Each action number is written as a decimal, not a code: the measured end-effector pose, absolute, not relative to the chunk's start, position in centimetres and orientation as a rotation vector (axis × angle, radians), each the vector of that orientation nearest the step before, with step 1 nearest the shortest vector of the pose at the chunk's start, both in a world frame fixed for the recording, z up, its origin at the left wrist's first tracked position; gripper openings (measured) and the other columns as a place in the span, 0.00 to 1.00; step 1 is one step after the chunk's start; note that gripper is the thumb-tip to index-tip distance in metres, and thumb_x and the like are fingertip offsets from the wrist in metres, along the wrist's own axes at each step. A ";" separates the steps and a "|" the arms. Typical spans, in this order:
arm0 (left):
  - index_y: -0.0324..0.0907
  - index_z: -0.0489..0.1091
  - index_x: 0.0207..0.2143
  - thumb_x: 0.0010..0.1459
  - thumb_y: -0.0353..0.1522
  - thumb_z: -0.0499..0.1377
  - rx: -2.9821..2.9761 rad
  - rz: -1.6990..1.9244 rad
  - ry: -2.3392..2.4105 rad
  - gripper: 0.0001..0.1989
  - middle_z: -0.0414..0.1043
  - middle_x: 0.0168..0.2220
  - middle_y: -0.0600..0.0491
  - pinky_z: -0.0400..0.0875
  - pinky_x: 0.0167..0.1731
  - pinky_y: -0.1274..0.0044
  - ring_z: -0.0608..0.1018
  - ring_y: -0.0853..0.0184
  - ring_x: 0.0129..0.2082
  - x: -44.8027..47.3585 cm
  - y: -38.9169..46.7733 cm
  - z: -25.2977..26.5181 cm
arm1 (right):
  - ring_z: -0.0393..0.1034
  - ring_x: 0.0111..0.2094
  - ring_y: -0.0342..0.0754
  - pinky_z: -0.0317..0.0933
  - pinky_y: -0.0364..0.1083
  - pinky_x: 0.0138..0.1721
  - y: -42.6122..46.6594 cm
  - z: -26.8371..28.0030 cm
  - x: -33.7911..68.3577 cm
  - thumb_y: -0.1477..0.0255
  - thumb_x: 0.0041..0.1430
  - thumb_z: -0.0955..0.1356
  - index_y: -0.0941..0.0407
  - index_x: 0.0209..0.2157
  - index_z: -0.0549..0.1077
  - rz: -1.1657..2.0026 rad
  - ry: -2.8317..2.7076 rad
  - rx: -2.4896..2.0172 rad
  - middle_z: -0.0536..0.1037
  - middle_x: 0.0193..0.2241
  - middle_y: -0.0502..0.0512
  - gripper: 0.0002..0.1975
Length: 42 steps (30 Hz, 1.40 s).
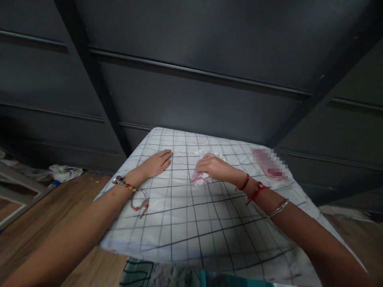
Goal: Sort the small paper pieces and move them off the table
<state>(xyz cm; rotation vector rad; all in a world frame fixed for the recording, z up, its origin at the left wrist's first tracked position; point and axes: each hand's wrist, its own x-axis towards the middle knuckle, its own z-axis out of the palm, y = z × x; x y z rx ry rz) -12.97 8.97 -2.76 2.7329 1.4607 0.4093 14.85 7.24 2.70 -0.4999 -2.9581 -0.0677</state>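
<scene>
On the left part of a white cloth with dark grid lines (167,219), my left hand (157,162) lies flat with its fingers stretched out. Its palm rests on the fabric and holds nothing. Near the middle, my right hand (212,165) is closed over a crumpled pink and white cloth or tissue (200,177). The fingers hide much of it. Small white scraps (201,152) show just behind and beside the right hand. Bracelets circle both wrists.
A pinkish item, partly pixelated, perhaps a phone (275,172), lies at the right edge of the covered surface. Dark grey panels (191,95) stand right behind it. At left are a light frame (18,199) and a crumpled bag (66,174) on the wooden floor (80,203).
</scene>
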 end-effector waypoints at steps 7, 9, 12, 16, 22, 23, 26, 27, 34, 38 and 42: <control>0.30 0.56 0.56 0.62 0.40 0.37 2.771 0.376 1.454 0.28 0.55 0.58 0.43 0.51 0.57 0.72 0.59 0.63 0.57 -13.0 9.0 -2.7 | 0.67 0.39 0.43 0.51 0.46 0.46 5.5 4.6 18.9 0.80 0.57 0.59 0.56 0.34 0.73 -0.071 -2.930 -0.663 0.76 0.35 0.51 0.13; 0.29 0.58 0.55 0.62 0.40 0.37 2.806 0.385 1.432 0.28 0.57 0.57 0.42 0.51 0.56 0.73 0.60 0.62 0.57 -12.9 8.9 -2.7 | 0.67 0.39 0.44 0.52 0.46 0.46 5.0 5.5 19.7 0.79 0.58 0.59 0.56 0.36 0.73 -0.113 -2.817 -0.760 0.76 0.35 0.52 0.13; 0.31 0.59 0.54 0.62 0.40 0.38 2.855 0.406 1.390 0.27 0.57 0.57 0.43 0.52 0.56 0.73 0.61 0.62 0.56 -12.4 8.7 -2.5 | 0.67 0.41 0.46 0.55 0.45 0.45 5.1 6.6 20.8 0.78 0.59 0.59 0.58 0.38 0.73 -0.235 -2.589 -1.064 0.76 0.37 0.55 0.12; 0.33 0.57 0.56 0.63 0.41 0.38 2.852 0.343 1.388 0.27 0.55 0.58 0.43 0.54 0.55 0.72 0.61 0.61 0.56 -11.0 8.2 -2.0 | 0.67 0.42 0.48 0.57 0.43 0.41 7.5 6.8 20.6 0.78 0.59 0.58 0.59 0.42 0.72 -0.319 -2.532 -1.514 0.75 0.40 0.60 0.14; 0.35 0.57 0.55 0.60 0.44 0.41 2.769 0.003 1.442 0.28 0.55 0.58 0.42 0.58 0.51 0.71 0.61 0.58 0.56 -9.8 8.1 -0.4 | 0.68 0.42 0.47 0.56 0.41 0.39 12.0 5.3 16.0 0.77 0.59 0.60 0.58 0.40 0.73 -0.286 -2.639 -1.428 0.76 0.39 0.60 0.12; 0.36 0.57 0.55 0.60 0.44 0.42 2.755 -0.032 1.458 0.27 0.55 0.58 0.43 0.59 0.51 0.70 0.62 0.58 0.56 -9.7 8.1 0.0 | 0.68 0.41 0.47 0.56 0.41 0.39 12.5 4.9 15.3 0.77 0.59 0.60 0.58 0.39 0.73 -0.269 -2.664 -1.395 0.76 0.39 0.60 0.12; 0.37 0.62 0.51 0.59 0.42 0.43 2.743 -0.053 1.507 0.25 0.60 0.55 0.42 0.62 0.47 0.70 0.66 0.57 0.52 -9.0 8.0 0.9 | 0.68 0.40 0.46 0.56 0.40 0.39 13.0 3.9 14.5 0.75 0.59 0.61 0.57 0.36 0.74 -0.201 -2.748 -1.278 0.76 0.37 0.57 0.11; 0.37 0.63 0.50 0.58 0.41 0.44 2.744 -0.041 1.531 0.23 0.62 0.53 0.42 0.64 0.45 0.70 0.69 0.56 0.50 -8.7 8.0 1.1 | 0.68 0.40 0.45 0.56 0.40 0.38 12.9 3.7 14.8 0.74 0.59 0.61 0.57 0.36 0.74 -0.177 -2.774 -1.241 0.77 0.37 0.57 0.10; 0.36 0.61 0.51 0.60 0.42 0.42 2.744 0.175 1.612 0.24 0.61 0.54 0.39 0.63 0.45 0.66 0.67 0.52 0.51 -5.5 8.0 0.8 | 0.68 0.40 0.43 0.56 0.40 0.39 9.3 4.6 18.8 0.76 0.58 0.62 0.55 0.38 0.74 -0.109 -2.825 -1.200 0.76 0.37 0.53 0.10; 0.34 0.54 0.57 0.61 0.47 0.40 2.746 0.240 1.479 0.30 0.51 0.59 0.39 0.55 0.52 0.66 0.55 0.54 0.59 -4.5 7.4 -0.8 | 0.67 0.42 0.47 0.57 0.43 0.40 8.6 5.3 20.5 0.81 0.57 0.60 0.58 0.41 0.71 -0.296 -2.568 -1.594 0.75 0.40 0.60 0.14; 0.33 0.51 0.59 0.60 0.49 0.38 2.689 0.198 1.522 0.34 0.47 0.61 0.39 0.50 0.54 0.63 0.51 0.53 0.60 -4.6 6.4 -1.9 | 0.70 0.38 0.51 0.59 0.45 0.36 8.3 4.4 21.4 0.82 0.56 0.58 0.64 0.39 0.72 -0.331 -2.424 -1.841 0.75 0.36 0.68 0.15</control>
